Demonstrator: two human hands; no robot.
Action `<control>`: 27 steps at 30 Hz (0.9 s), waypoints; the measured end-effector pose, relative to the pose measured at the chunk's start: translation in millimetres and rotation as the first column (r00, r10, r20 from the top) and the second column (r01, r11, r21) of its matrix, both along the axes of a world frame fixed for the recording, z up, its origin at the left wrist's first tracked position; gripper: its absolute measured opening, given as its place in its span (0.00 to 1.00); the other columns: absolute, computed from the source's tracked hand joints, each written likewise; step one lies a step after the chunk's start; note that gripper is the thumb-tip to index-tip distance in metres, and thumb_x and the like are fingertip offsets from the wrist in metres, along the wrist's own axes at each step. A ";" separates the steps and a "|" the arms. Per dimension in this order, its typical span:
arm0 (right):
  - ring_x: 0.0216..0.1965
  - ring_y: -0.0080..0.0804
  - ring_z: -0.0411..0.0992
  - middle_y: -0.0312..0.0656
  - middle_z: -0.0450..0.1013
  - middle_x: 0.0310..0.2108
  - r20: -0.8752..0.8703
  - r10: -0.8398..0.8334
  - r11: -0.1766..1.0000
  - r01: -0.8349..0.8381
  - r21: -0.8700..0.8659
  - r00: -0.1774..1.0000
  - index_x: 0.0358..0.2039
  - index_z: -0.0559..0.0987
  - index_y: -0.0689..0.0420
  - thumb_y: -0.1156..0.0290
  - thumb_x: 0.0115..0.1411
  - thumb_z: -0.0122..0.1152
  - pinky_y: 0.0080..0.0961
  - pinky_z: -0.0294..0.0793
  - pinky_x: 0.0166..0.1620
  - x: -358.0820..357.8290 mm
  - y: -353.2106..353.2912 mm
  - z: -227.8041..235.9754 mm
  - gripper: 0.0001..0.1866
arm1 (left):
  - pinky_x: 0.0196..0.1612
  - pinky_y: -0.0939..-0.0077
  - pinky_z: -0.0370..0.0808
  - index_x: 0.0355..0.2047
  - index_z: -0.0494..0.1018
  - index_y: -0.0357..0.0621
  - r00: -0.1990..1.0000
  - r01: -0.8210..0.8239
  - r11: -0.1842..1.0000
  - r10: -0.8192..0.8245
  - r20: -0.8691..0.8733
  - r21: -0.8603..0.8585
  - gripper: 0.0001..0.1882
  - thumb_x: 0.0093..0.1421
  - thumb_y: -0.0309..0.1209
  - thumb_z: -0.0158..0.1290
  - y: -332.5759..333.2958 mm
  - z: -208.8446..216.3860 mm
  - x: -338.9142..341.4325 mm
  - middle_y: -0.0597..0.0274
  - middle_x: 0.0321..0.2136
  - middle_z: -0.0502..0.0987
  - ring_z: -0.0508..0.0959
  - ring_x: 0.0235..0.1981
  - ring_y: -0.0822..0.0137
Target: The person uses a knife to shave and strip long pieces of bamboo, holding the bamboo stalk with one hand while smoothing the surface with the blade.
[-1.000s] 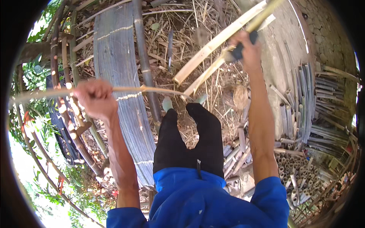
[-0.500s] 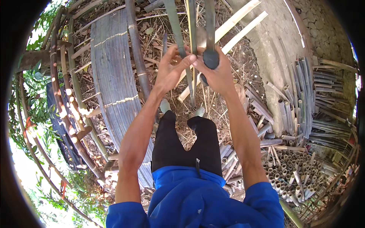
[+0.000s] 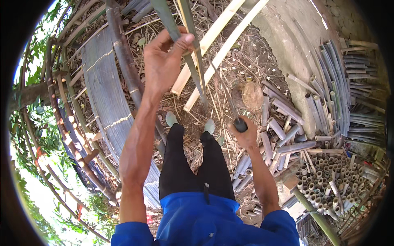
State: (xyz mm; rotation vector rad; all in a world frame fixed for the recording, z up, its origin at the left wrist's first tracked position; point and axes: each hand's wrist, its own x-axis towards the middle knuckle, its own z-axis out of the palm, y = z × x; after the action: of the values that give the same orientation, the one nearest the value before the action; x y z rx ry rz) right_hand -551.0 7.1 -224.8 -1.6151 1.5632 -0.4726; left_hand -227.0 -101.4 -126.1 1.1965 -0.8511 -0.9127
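My left hand (image 3: 166, 59) is raised in front of me, thumb and fingers closed on long green bamboo strips (image 3: 165, 17). The strips run from the top edge down past the hand, and their lower ends come together above the ground by my feet. Lower and to the right, my right hand (image 3: 247, 137) grips the dark rounded handle (image 3: 240, 124) of a long knife. Its thin blade (image 3: 225, 88) points up and away, its tip close to the strips below my left hand.
Two pale split bamboo lengths (image 3: 223, 53) slant behind the strips. A slatted bamboo panel (image 3: 104, 78) lies left beside a pole railing (image 3: 61, 135). To the right are a round brown stump (image 3: 251, 96), loose bamboo pieces (image 3: 287, 110) and a bundle of cut tubes (image 3: 324, 186).
My right hand has left the strips and come down and toward me with the knife, its blade now in sight. My left hand, still holding the strips, has moved slightly up and left.
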 end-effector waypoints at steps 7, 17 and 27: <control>0.29 0.20 0.72 0.35 0.77 0.28 0.095 0.004 1.000 -0.006 0.017 0.995 0.41 0.81 0.61 0.69 0.54 0.77 0.23 0.75 0.35 -46.8 7.3 -74.9 0.18 | 0.41 0.67 0.78 0.45 0.80 0.33 0.903 -0.213 0.977 0.185 0.388 0.029 0.19 0.68 0.41 0.57 -55.6 -23.0 -44.5 0.55 0.30 0.83 0.83 0.33 0.66; 0.28 0.42 0.80 0.49 0.79 0.27 0.171 0.167 0.986 -0.166 -0.018 0.971 0.44 0.78 0.63 0.62 0.61 0.71 0.37 0.79 0.34 -16.9 -41.3 -187.3 0.19 | 0.15 0.85 0.64 0.36 0.82 0.35 0.840 -0.351 0.912 0.407 0.358 -0.213 0.16 0.60 0.38 0.67 -81.6 -25.8 -94.6 0.66 0.18 0.78 0.68 0.13 0.82; 0.22 0.29 0.78 0.42 0.77 0.26 0.300 -0.210 0.469 -0.173 0.866 0.931 0.33 0.76 0.64 0.65 0.57 0.73 0.31 0.74 0.23 -76.3 -20.2 -371.2 0.17 | 0.20 0.79 0.65 0.33 0.80 0.37 0.834 -0.272 0.946 0.324 0.447 -0.177 0.25 0.64 0.52 0.57 -73.9 -33.2 -88.0 0.68 0.16 0.71 0.68 0.13 0.78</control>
State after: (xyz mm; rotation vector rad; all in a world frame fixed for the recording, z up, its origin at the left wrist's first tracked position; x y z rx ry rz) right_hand -627.3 -13.1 -596.0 -0.6119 1.1786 0.0841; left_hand -315.0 -175.2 -159.3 1.4360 -1.0455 -0.3111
